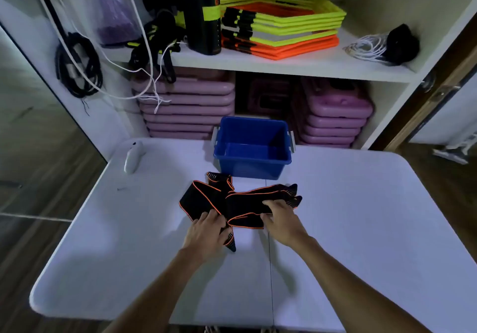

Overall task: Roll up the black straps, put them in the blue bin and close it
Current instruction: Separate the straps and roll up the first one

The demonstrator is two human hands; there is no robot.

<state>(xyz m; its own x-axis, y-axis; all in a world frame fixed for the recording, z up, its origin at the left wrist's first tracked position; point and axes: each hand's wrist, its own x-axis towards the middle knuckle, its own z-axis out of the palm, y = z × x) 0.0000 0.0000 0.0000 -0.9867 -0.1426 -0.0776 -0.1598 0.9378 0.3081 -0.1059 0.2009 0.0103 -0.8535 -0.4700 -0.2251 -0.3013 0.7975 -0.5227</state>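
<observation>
Black straps with orange edging [240, 201] lie in a loose, overlapping heap at the middle of the white table [361, 216]. My left hand [206, 232] grips the near left part of the heap, with one strap end poking out below its fingers. My right hand [281, 216] pinches a strap on the right side. The blue bin [251, 147] stands open and empty just behind the straps, grey latches on its sides. No lid is in view.
A white handheld device [133, 156] lies at the table's far left. Behind stands a shelf unit with yellow and orange hexagon rings [281, 23], a black cylinder [202, 15], cords and stacked pink cases [188, 103]. Wooden floor surrounds the table.
</observation>
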